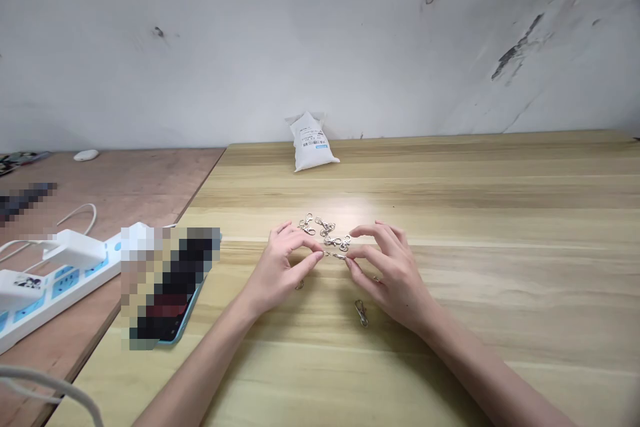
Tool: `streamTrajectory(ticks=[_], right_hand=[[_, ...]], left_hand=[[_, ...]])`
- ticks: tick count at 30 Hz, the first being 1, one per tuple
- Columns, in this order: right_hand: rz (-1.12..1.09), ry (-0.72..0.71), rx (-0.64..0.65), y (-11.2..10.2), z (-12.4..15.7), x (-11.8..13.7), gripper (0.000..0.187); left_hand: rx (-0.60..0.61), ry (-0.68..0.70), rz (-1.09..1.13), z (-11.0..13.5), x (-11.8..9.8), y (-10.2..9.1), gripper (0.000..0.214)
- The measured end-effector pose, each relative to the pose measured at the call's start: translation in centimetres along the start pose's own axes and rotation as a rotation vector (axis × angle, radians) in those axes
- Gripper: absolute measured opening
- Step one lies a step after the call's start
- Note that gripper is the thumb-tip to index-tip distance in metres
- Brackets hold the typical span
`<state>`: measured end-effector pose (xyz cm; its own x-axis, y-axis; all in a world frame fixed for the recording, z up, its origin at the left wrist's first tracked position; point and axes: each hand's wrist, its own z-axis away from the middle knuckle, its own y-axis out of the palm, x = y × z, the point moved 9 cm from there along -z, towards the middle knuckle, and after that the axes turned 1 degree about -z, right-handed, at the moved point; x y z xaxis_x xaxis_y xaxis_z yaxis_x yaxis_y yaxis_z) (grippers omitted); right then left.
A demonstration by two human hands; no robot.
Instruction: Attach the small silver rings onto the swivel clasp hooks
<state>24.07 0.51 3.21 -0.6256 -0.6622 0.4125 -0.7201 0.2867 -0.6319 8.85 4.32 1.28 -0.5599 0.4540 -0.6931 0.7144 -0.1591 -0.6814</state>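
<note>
Both of my hands rest on a light wooden table (450, 213) and pinch one small silver metal clasp (335, 255) between them. My left hand (283, 270) grips its left end with thumb and forefinger. My right hand (387, 273) holds its right end the same way. Just beyond my fingers lies a small heap of several similar silver clasps (325, 230). One more clasp (361, 313) lies on the table below my right hand. A small metal ring (299, 285) shows under my left palm.
A small white sealed bag (311, 142) stands at the back of the table by the wall. At the left a phone (173, 293) lies on the table's edge. A white and blue power strip (50, 280) with cables sits on a darker brown table.
</note>
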Motion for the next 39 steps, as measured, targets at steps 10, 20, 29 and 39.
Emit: streamTrajectory(ticks=[10, 20, 29, 39], right_hand=[[-0.034, 0.104, 0.016, 0.3, 0.2, -0.9, 0.009], [-0.094, 0.109, 0.112, 1.6, 0.3, -0.5, 0.008], [-0.018, 0.071, 0.106, 1.6, 0.3, -0.5, 0.008], [0.140, -0.031, 0.179, 1.9, 0.4, -0.6, 0.013]], left_hand=[[-0.061, 0.081, -0.016, 0.1, -0.9, -0.4, 0.007], [-0.034, 0.174, 0.116, 0.0, -1.2, 0.4, 0.006], [-0.059, -0.047, 0.179, 0.1, 0.8, 0.2, 0.004], [0.091, 0.160, -0.256, 0.0, 0.1, 1.5, 0.008]])
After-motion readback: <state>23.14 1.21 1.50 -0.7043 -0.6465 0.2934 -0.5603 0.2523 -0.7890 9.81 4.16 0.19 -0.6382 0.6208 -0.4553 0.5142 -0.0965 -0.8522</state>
